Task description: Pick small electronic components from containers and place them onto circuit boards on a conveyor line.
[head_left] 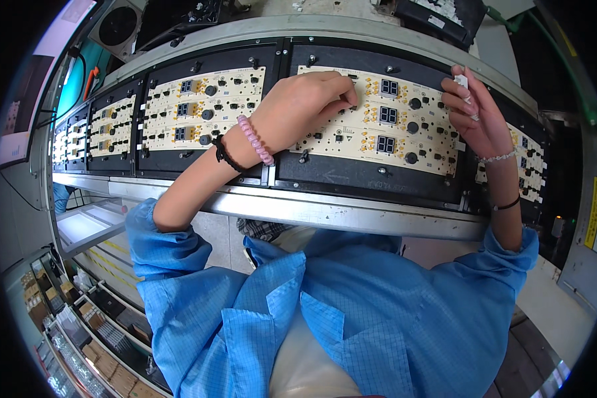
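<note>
Pressing curled fingertips onto a cream circuit board (pixel 378 126), the left hand (pixel 308 106) grips nothing; at three o'clock, the right hand (pixel 474 116) pinches a small white part (pixel 462 82).

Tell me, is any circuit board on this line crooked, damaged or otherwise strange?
Nothing stands out. The cream circuit boards sit level in their black carriers. The left hand presses on one board; the right hand holds small white parts.
</note>
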{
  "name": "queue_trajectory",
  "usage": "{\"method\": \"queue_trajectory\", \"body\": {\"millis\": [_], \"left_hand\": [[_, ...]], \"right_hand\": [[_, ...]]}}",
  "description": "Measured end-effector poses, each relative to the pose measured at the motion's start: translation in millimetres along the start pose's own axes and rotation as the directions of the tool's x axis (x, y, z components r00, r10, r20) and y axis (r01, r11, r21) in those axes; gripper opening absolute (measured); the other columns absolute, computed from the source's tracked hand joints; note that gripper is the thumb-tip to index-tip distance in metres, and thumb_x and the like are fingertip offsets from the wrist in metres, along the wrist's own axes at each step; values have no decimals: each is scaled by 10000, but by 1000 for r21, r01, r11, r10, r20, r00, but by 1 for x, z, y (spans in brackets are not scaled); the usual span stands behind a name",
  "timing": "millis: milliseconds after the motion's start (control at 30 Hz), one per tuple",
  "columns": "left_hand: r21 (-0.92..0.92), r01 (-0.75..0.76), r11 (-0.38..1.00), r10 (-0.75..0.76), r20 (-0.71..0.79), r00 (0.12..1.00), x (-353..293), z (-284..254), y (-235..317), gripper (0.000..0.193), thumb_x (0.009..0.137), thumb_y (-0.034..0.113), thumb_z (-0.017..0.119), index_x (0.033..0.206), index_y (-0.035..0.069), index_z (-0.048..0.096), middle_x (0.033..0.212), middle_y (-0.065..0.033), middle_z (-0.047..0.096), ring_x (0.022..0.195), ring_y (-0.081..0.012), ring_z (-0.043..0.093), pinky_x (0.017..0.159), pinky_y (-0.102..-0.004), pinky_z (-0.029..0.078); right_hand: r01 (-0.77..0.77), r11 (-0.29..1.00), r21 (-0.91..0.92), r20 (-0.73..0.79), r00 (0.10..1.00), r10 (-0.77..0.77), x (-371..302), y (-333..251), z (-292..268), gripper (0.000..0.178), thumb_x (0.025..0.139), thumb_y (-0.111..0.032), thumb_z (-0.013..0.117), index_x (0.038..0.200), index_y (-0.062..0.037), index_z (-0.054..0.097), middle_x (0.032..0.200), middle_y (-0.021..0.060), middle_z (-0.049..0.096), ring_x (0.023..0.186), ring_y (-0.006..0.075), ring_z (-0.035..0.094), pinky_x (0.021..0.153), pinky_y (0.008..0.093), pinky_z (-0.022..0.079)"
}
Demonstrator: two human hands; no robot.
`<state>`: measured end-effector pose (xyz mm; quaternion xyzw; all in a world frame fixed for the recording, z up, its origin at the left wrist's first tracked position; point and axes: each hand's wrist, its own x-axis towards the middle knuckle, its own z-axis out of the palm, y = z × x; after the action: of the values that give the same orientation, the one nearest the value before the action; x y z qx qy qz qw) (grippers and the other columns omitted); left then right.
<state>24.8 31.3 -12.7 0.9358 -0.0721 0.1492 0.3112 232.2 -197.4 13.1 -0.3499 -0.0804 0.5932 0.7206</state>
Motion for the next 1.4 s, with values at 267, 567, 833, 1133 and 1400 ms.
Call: {"method": "queue_trajectory", "body": {"millis": [267,567,833,1133,1400], "left_hand": [[19,15,1000,-15,22,1000,-1,-2,1,141,816,53,675,949,71,632,909,-69,662,792,-247,651,692,-322,531],[5,-13,1000,13,-17,1000,-6,-10,4,118,838,69,669,954,76,643,917,-62,661,773,-235,651,672,-303,530],[-15,20,1000,-20,-7,1000,-12,-16,5,115,848,82,669,962,83,654,915,-58,658,755,-219,647,649,-285,524],[-67,31,997,-30,8,1000,-23,-19,9,91,858,107,638,946,89,629,906,-63,659,818,-260,652,686,-346,525],[-80,136,988,-128,95,987,-29,-31,12,94,871,133,636,954,89,640,924,-65,664,823,-256,655,698,-336,528]], "right_hand": [[41,992,-121,10,999,-40,3,5,-5,318,1035,-277,420,1248,-45,458,839,-40,429,587,-11,342,413,116,289],[41,982,-185,-23,999,-46,4,9,2,363,1026,-270,444,1296,-28,435,860,-37,420,591,-17,332,426,110,293],[26,977,-210,-29,999,-33,7,12,10,361,1027,-265,440,1292,-20,440,862,-36,419,585,-15,324,429,115,282],[-3,944,-330,10,1000,7,5,14,18,289,1056,-256,336,1172,-42,490,734,-61,373,521,-11,277,417,121,256],[9,927,-374,13,1000,-5,4,14,19,280,1057,-267,329,1126,-51,495,680,-77,332,514,-16,259,418,121,243]]}}
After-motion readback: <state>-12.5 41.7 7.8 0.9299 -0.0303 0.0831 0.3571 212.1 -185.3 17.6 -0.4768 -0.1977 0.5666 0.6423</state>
